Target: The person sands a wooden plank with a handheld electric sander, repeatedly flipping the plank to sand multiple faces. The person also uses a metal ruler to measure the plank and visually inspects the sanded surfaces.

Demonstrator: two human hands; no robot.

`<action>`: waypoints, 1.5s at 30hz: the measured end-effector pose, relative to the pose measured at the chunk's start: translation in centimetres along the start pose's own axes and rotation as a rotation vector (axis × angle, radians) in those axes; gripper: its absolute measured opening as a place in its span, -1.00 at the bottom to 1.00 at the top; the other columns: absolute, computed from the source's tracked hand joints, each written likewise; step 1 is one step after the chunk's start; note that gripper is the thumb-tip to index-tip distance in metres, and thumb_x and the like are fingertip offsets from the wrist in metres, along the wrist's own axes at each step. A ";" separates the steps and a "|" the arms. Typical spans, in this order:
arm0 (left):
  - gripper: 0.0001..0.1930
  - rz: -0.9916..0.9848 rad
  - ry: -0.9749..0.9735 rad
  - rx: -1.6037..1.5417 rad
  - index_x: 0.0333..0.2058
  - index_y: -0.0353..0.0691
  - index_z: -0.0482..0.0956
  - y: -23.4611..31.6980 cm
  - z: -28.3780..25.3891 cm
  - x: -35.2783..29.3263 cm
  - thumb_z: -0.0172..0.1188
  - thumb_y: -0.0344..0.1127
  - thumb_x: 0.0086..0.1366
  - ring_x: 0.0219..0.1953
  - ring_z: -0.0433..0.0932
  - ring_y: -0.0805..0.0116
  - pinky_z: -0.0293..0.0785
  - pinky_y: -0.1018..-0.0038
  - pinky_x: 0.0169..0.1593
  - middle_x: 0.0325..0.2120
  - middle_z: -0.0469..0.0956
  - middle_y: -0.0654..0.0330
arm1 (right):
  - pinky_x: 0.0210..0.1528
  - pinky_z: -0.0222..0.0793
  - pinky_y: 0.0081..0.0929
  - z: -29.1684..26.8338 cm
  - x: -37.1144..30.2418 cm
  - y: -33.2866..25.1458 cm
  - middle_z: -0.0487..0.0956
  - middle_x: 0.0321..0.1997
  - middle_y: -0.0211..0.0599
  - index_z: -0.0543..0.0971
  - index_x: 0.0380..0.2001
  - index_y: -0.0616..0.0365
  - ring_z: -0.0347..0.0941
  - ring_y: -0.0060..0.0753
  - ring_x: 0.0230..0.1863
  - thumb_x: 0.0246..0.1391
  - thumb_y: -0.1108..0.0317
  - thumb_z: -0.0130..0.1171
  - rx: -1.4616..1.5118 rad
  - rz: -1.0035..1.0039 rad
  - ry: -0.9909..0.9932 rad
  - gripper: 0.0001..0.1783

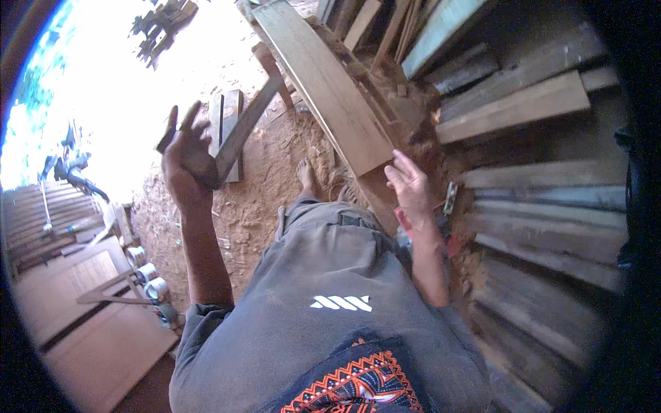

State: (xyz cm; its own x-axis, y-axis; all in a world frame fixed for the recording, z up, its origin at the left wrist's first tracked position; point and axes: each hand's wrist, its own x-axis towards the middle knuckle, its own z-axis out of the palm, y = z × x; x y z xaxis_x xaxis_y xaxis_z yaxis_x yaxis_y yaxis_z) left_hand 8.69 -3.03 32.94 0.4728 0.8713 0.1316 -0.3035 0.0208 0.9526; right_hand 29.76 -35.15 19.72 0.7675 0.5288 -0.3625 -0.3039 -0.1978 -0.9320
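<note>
Left hand [184, 160] raised, grip closed around the end of a wooden strip [246, 124], held clear of the sawdust ground. Right hand [411, 184] grip wide, fingers spread against the long plank [323, 82], apparently steadying it.

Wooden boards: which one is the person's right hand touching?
The long pale brown plank running from the top centre down to the right hand, whose fingers lie at its lower end. The grey weathered boards stacked to the right are untouched.
</note>
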 end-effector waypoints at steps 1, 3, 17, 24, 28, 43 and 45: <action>-0.35 -0.003 -0.079 -0.065 0.50 -0.27 0.11 0.6 0.9 0.3 -0.06 -0.24 0.50 0.07 0.61 0.18 0.54 0.40 0.08 0.36 0.40 -0.13 | 0.06 0.55 -0.45 -0.8 -0.8 0.1 0.51 0.34 0.09 0.37 0.41 0.27 0.52 -0.30 0.28 0.33 0.28 0.29 0.009 0.021 0.047 -0.33; -0.45 -0.045 -0.320 0.463 0.40 -0.24 0.33 0.5 3.1 0.5 0.00 -0.08 0.57 0.09 0.62 0.27 0.51 0.37 0.15 0.26 0.53 0.03 | 0.29 0.46 -0.27 -3.0 -2.5 -0.2 0.46 0.37 0.13 0.33 0.43 0.23 0.54 -0.15 0.24 0.33 0.34 0.28 -0.002 -0.026 0.077 -0.33; -0.69 -0.357 -0.766 0.455 0.17 -0.34 0.58 -12.8 7.9 -5.0 0.14 -0.35 0.56 -0.01 0.63 0.46 0.53 0.47 0.12 -0.03 0.72 0.11 | -0.09 0.51 -0.34 -10.8 -16.3 1.7 0.66 -0.05 -0.14 0.52 0.25 0.19 0.61 -0.32 -0.11 0.41 0.06 0.20 -0.482 0.021 0.486 -0.48; -0.73 -0.438 -0.726 0.587 0.10 -0.33 0.63 -11.0 7.3 -6.0 0.17 -0.36 0.54 -0.09 0.63 0.50 0.54 0.48 0.06 -0.12 0.73 0.20 | -0.23 0.43 -0.24 -11.6 -17.7 1.3 0.65 -0.29 -0.18 0.64 -0.12 0.21 0.56 -0.36 -0.28 0.44 -0.14 0.05 -0.479 0.096 0.349 -0.44; -0.76 -0.296 -0.776 0.624 0.06 -0.32 0.66 -11.2 7.3 -6.5 0.18 -0.37 0.53 -0.12 0.63 0.50 0.56 0.48 0.02 -0.13 0.73 0.19 | -0.30 0.39 -0.25 -13.4 -16.4 0.8 0.60 -0.41 -0.27 0.63 -0.26 0.17 0.50 -0.39 -0.39 0.45 -0.19 0.00 -0.304 0.435 0.022 -0.41; -0.76 -0.434 -0.573 0.338 0.07 -0.35 0.64 -11.1 6.3 -7.2 0.23 -0.43 0.49 -0.12 0.64 0.51 0.56 0.53 -0.01 -0.13 0.74 0.19 | -0.44 0.31 -0.52 -3.7 -9.2 -8.0 0.46 -0.55 -0.47 0.57 -0.35 0.18 0.38 -0.63 -0.50 0.40 -0.11 0.07 -0.397 0.126 -0.130 -0.48; -0.75 -0.418 -0.452 0.344 0.09 -0.34 0.63 -10.2 4.1 -6.8 0.21 -0.42 0.51 -0.07 0.64 0.51 0.56 0.53 0.02 -0.11 0.74 0.18 | -0.51 0.26 -0.54 -2.2 -6.9 -8.7 0.43 -0.59 -0.53 0.55 -0.44 0.15 0.33 -0.69 -0.56 0.39 -0.13 0.09 -0.400 0.129 -0.139 -0.46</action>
State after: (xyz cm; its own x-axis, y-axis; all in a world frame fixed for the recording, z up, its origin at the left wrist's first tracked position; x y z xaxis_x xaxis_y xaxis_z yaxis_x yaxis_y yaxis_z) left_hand 11.95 -11.17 23.49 0.8128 0.5336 -0.2339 0.2217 0.0881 0.9711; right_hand 28.34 -38.86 30.30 0.6463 0.5794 -0.4966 -0.1286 -0.5588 -0.8193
